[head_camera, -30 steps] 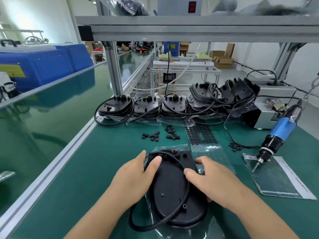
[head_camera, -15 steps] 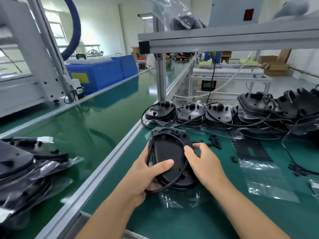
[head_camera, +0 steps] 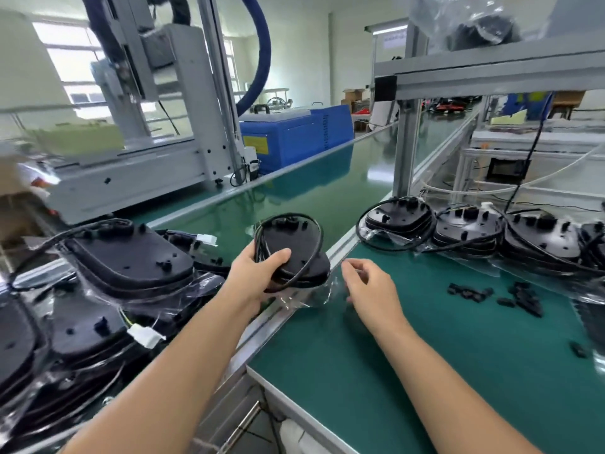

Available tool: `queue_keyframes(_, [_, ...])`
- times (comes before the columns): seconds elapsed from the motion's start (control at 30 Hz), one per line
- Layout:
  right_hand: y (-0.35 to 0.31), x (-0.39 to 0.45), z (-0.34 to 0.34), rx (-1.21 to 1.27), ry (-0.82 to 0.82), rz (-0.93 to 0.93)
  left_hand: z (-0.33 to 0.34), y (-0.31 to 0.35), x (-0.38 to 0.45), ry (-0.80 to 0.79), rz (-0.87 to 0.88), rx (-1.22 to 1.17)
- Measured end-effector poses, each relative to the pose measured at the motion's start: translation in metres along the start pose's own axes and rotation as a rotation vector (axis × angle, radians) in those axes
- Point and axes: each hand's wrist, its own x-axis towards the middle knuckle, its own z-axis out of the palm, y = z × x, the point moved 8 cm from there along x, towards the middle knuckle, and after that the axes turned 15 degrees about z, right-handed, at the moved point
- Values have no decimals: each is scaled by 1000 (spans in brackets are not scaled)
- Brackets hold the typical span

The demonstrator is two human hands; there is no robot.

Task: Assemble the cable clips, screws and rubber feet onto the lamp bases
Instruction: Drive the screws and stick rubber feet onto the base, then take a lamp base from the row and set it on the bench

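My left hand grips a black lamp base with its cable looped round it, held in the air above the aluminium rail between bench and conveyor. A clear plastic bag hangs under the base. My right hand hovers just right of the base with fingers loosely curled, holding nothing. A pile of black lamp bases in plastic bags lies on the left. A row of stacked lamp bases stands at the back of the green bench. Small black cable clips lie scattered on the mat.
The green conveyor belt runs away behind the rail. A grey machine frame and a blue cabinet stand beyond it. An aluminium post carries a shelf over the green bench mat.
The lamp base was lifted off the bench and carried left over the rail. My right hand has let go of it. The view swung left, bringing the bagged pile into sight.
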Motion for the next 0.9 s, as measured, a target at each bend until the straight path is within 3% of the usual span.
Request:
queue_keyframes(0.2, [8, -6, -13, 9, 37, -47, -20, -11, 54, 341, -80, 68])
queue_keyframes(0.3, [10, -6, -18, 9, 60, -63, -28, -18, 67, 429, -171, 140])
queue_keyframes(0.37, [10, -5, -20, 1, 74, -65, -23, -13, 73, 209, -221, 719])
queue_keyframes(0.47, [11, -4, -21, -25, 84, -64, -23, -5, 86, 145, -264, 816])
queue_keyframes(0.53, [12, -5, -21, -32, 83, -63, -16, 2, 80, -25, -299, 1032])
queue_keyframes(0.57, [13, -4, -21, -31, 83, -63, -16, 11, 81, -76, -237, 1180])
queue_keyframes(0.73, [12, -5, -23, -5, 96, -61, -8, 28, 72, -193, -13, 1684])
queue_keyframes(0.8, [11, -5, -26, 35, 104, -54, -7, 32, 72, -186, -6, 1895])
queue_keyframes(0.9, [5, -6, -38, 150, 119, -34, 7, 53, 77, -152, 150, 2114])
